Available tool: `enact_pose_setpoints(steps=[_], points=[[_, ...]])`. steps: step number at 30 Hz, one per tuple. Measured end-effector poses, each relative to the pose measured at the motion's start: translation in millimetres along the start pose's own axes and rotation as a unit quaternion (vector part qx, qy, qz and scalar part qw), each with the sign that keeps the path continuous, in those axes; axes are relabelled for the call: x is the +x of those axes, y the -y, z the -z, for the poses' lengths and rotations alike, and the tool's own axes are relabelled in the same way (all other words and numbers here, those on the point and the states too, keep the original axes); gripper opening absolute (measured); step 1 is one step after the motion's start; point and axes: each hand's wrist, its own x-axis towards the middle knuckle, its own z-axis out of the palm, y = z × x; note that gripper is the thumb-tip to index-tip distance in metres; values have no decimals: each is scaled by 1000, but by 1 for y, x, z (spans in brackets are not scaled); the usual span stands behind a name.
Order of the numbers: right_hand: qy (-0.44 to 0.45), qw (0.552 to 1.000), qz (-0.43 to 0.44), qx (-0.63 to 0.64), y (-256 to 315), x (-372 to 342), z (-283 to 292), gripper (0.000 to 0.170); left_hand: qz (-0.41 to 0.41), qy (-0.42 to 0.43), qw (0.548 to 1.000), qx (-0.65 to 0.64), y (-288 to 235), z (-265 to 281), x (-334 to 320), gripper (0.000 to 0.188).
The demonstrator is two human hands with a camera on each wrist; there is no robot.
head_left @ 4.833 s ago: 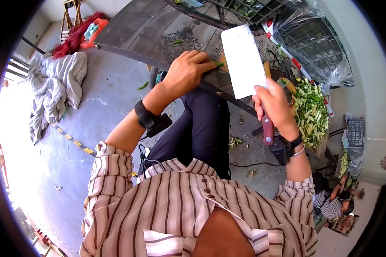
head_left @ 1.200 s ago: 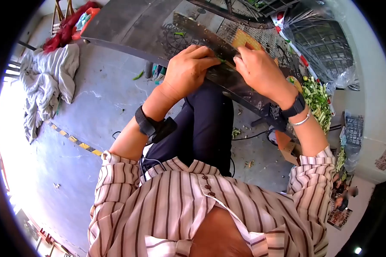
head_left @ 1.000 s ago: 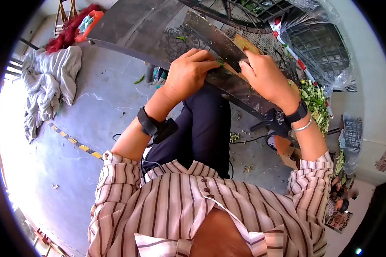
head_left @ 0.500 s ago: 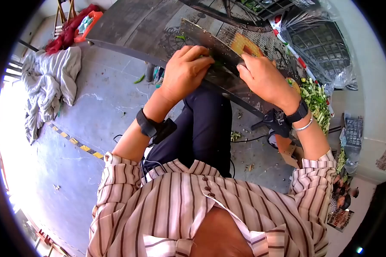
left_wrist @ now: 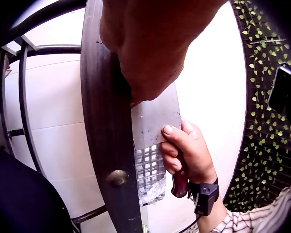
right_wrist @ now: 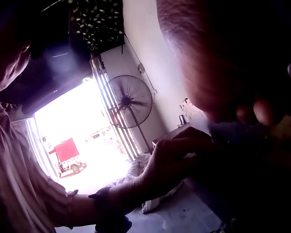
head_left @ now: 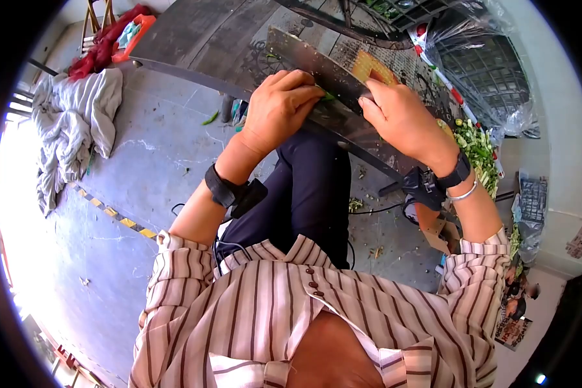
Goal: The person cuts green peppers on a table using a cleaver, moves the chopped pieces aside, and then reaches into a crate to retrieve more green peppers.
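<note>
My right hand (head_left: 404,123) grips a cleaver (head_left: 313,61) by its dark red handle (left_wrist: 180,182). In the head view the broad blade stands tilted, close beside my left fingertips, with small bits stuck to it. My left hand (head_left: 278,107), fingers bent, pinches a green chili pepper (head_left: 330,97) at the near edge of the dark table (head_left: 194,39). Most of the pepper is hidden by fingers and blade. The left wrist view has the blade (left_wrist: 157,116) behind the left hand. The right wrist view is dark around the work.
Chopped green vegetables (head_left: 477,152) are heaped at the right. A yellow perforated piece (head_left: 372,66) lies behind the cleaver. Plastic-covered black crates (head_left: 478,71) stand at the back right. One green chili (head_left: 210,119) is on the floor, near a crumpled grey cloth (head_left: 77,123).
The cleaver, earlier raised with its bright flat side showing, has come down beside my left fingertips. Since then it shifts slightly, and my left hand has moved a little to the left.
</note>
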Motion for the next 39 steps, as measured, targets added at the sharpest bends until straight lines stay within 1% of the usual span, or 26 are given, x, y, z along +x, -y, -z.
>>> enact_pose_setpoints(steps=[2,6,9,12,15,17,19,22,23,24,26,27,28,30,32,34,35,38,39], points=[[-2,1000,14,-18,0,2,-1,20,3,-21,1000,-15,0,-1,-1,15],[8,998,36,-42,1,4,0,19,17,-20,999,-22,-1,-2,-2,15],[15,998,25,-58,-3,5,-3,19,7,-31,999,-18,0,-4,-2,14],[6,999,27,-40,-3,11,-9,19,4,-33,999,-23,-2,-4,-2,15],[5,999,26,-46,-3,18,-9,19,7,-33,999,-22,-1,-4,-1,15],[3,999,18,-44,-2,18,-11,19,29,-22,999,-26,-1,-3,-1,17],[6,999,8,-50,1,18,-10,20,22,-21,999,-24,2,-5,-1,16],[-26,998,14,-49,0,22,-16,19,18,-23,999,-25,3,-5,-1,15],[-32,998,29,-41,-6,26,-20,23,25,-21,999,-28,3,-5,0,15],[-43,998,27,-41,-11,28,-24,23,14,-19,999,-26,3,-5,1,15],[-50,998,36,-16,-8,32,-29,23,20,-7,999,-26,2,-3,2,15],[-52,998,42,-21,-8,35,-29,23,36,-1,999,-29,1,-3,2,14],[-61,997,42,-22,-9,34,-27,23,27,1,999,-27,1,-5,4,14],[-56,998,30,-8,-9,35,-28,24,39,-19,998,-37,1,-6,2,12],[-69,997,24,10,-18,34,-36,24,38,-11,999,-35,1,-4,2,14],[-106,994,-9,24,-25,32,-37,24,34,-16,999,-35,0,-5,3,15],[-103,994,-7,22,-28,30,-36,24,35,-17,999,-37,1,-5,3,15],[-151,988,-1,-31,-37,21,-33,24,45,-16,998,-52,0,-5,2,15],[-168,985,26,-13,-41,19,-35,24,48,-17,997,-54,0,-5,2,15]])
